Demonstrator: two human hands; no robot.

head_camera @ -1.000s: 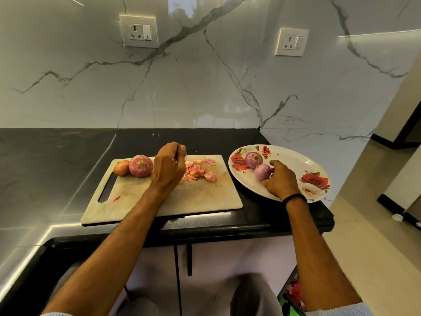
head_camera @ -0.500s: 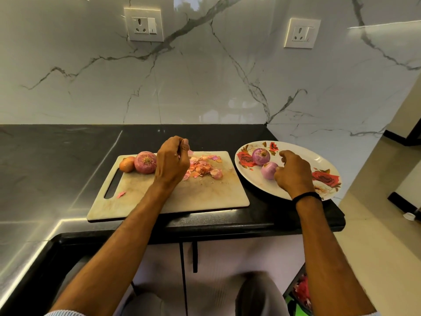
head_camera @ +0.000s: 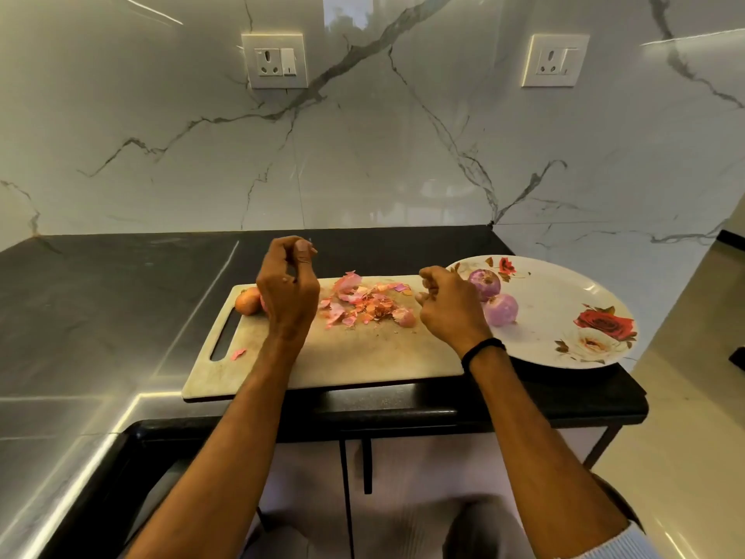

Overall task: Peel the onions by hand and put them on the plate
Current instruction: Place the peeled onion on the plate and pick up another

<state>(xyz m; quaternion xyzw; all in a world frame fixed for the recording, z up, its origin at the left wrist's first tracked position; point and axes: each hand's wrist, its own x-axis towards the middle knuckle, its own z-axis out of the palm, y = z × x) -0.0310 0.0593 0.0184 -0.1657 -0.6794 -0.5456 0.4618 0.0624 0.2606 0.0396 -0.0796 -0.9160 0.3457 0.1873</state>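
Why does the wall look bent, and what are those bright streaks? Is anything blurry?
Head view: the wide-angle lens bows the wall and the counter edges; the glossy marble mirrors light as bright streaks near the top corners; another reflected line crosses the counter; the picture is a little soft all over.

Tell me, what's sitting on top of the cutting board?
A pile of onion peels, one loose scrap by the handle hole, and a brown onion. The left hand covers most of a second onion.
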